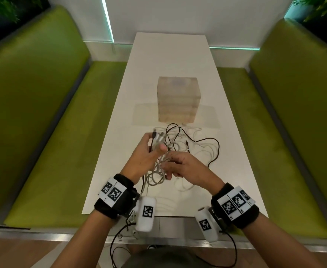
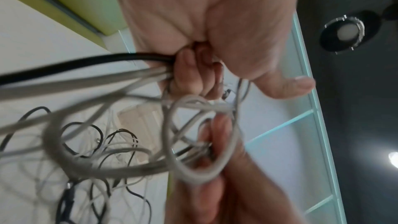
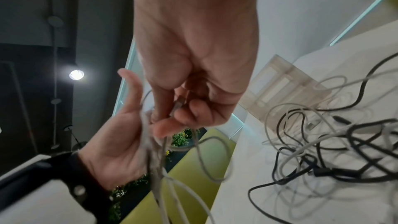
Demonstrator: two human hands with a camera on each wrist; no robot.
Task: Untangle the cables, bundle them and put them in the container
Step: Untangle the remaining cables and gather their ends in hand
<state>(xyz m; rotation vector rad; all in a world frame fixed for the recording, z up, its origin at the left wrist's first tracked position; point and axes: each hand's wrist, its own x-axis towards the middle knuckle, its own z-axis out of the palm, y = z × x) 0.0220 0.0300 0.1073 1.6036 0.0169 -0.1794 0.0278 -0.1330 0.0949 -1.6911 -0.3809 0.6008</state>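
A tangle of grey, white and black cables (image 1: 189, 146) lies on the white table (image 1: 170, 60) in front of a translucent container (image 1: 178, 100). My left hand (image 1: 149, 149) is raised above the table and grips a bunch of cable ends (image 2: 150, 71), grey and black, with plugs sticking out above the fist. My right hand (image 1: 180, 167) sits just right of it and pinches a grey cable plug (image 3: 178, 105) between thumb and fingers. Grey loops (image 2: 193, 142) hang between the two hands and trail down to the table.
The container stands on a flat translucent lid or tray (image 1: 207, 117) at mid-table. Green benches (image 1: 42, 113) flank the table on both sides. The table's near edge (image 1: 158, 215) is just under my wrists.
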